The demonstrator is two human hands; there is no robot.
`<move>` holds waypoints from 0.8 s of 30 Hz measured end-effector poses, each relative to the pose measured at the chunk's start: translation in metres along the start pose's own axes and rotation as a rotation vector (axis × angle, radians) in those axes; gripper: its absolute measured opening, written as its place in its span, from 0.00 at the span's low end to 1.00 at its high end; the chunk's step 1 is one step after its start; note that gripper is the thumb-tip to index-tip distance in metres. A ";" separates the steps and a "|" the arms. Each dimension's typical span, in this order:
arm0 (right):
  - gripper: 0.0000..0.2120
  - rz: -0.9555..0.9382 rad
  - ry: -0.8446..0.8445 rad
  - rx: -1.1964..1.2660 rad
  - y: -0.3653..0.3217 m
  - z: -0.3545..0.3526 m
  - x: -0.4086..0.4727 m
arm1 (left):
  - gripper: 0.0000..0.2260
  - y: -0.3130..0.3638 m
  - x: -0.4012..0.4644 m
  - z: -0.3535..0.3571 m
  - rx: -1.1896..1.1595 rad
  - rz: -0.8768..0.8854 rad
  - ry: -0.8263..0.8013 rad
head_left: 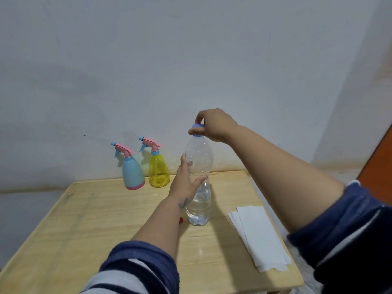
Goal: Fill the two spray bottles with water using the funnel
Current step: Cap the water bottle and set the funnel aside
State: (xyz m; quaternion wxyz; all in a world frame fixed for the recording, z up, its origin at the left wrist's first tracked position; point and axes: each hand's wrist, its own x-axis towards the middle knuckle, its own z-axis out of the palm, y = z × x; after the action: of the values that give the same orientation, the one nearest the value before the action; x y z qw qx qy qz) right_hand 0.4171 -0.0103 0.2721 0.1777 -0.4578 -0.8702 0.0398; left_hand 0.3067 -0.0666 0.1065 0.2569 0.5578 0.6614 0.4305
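Note:
A tall clear water bottle (199, 164) stands upright in the middle of the wooden table (84, 219), partly filled with water. My left hand (185, 179) holds its body at mid height. My right hand (212, 125) pinches its blue cap (197, 126) from above. Two spray bottles stand at the table's far edge by the wall: a light blue one (132, 172) with a pink trigger head and a yellow see-through one (158, 169) to its right. A small red-orange thing (181, 219) peeks out behind my left forearm; mostly hidden.
White paper towels (258, 236) lie folded on the table's right side. A pale wall rises just behind the table. An orange-red panel (377, 162) shows at the far right edge.

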 end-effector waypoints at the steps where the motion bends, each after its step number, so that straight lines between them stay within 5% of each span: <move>1: 0.18 -0.006 -0.012 0.014 -0.002 0.000 0.001 | 0.43 0.000 0.000 0.000 -0.006 -0.003 0.003; 11: 0.15 -0.071 -0.273 -0.107 -0.007 -0.035 0.003 | 0.42 -0.002 0.000 -0.001 -0.014 0.018 -0.018; 17: 0.21 -0.054 -0.138 -0.222 -0.008 -0.013 0.007 | 0.41 -0.004 -0.001 -0.001 -0.011 0.024 0.012; 24: 0.22 0.113 0.203 -0.262 -0.010 0.019 -0.001 | 0.42 -0.004 -0.001 0.003 -0.024 0.014 0.062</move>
State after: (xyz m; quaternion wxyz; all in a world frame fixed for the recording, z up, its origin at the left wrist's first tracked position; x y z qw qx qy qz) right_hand 0.4034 -0.0147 0.2559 0.2008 -0.5271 -0.8183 -0.1105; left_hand 0.3075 -0.0671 0.1010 0.2400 0.5458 0.6600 0.4571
